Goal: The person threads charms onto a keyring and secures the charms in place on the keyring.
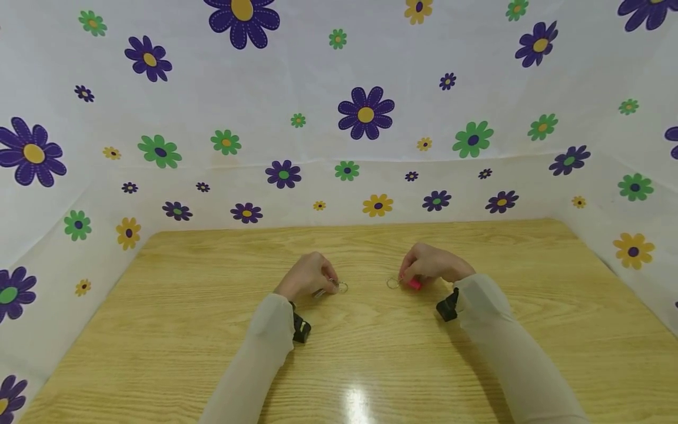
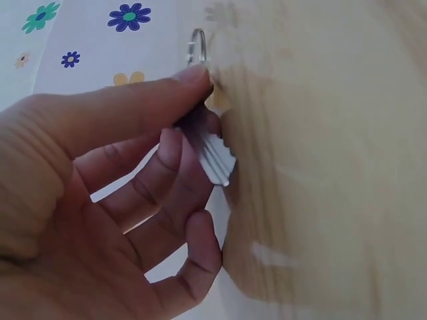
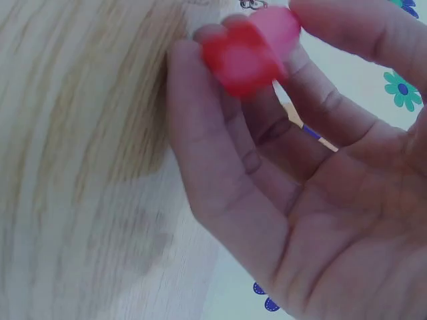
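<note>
My left hand [image 1: 309, 275] pinches a silver key [image 2: 213, 157] between thumb and fingers, just over the table. From the thumb tip a metal key ring [image 2: 201, 44] sticks out, pointing right in the head view. Across from it, my right hand [image 1: 431, 263] holds a small pink and red keychain piece [image 3: 248, 56] at its fingertips; its exact shape is blurred. A short chain [image 3: 253, 4] leads off it at the top of the right wrist view. In the head view a thin split ring [image 1: 388, 283] extends left from the right fingers. The two rings are apart.
Both hands are above a light wood-grain table [image 1: 365, 341]. A white cloth [image 1: 296, 70] printed with flowers stands behind the table and along its sides. Each wrist carries a black camera, one of them the left wrist camera [image 1: 302, 328].
</note>
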Tool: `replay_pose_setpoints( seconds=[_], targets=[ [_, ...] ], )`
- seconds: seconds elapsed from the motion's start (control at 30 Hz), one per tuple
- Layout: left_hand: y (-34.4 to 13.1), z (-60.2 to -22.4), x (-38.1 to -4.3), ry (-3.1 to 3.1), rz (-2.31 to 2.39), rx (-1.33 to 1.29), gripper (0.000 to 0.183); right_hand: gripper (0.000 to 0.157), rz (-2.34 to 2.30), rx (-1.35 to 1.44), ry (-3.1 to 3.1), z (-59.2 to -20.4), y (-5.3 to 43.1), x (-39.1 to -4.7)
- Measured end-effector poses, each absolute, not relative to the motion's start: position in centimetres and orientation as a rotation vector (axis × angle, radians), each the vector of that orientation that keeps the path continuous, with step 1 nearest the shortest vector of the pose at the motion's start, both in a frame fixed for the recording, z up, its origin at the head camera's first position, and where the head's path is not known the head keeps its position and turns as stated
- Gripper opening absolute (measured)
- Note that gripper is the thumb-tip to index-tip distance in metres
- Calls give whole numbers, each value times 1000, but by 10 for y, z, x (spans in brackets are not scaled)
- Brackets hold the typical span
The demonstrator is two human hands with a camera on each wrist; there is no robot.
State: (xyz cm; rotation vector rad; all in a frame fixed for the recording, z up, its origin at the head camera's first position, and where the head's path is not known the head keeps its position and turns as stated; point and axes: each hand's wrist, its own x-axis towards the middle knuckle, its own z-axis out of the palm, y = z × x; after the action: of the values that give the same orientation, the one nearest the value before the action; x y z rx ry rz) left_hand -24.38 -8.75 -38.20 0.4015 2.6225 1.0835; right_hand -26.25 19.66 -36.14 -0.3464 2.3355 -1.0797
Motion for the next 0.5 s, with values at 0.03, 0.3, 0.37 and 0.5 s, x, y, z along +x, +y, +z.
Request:
replay_pose_setpoints(
  seconds=[0.03,0.3,0.37,0.5],
  targets=[
    [-88,-382,-243,2619,1097,401,6,9,-1089,-332,2333,-361,196,-262],
    [-91,-384,-245,2555,1171,385,4,14,-1154,-280,2296,-362,196,-260],
    [-92,-386,-246,2518,1208,361,5,14,-1161,-285,2284,-363,197,-260],
    [-93,-387,-245,2444,1293,337,9,13,-1188,-309,2263,-365,199,-261]
  ],
)
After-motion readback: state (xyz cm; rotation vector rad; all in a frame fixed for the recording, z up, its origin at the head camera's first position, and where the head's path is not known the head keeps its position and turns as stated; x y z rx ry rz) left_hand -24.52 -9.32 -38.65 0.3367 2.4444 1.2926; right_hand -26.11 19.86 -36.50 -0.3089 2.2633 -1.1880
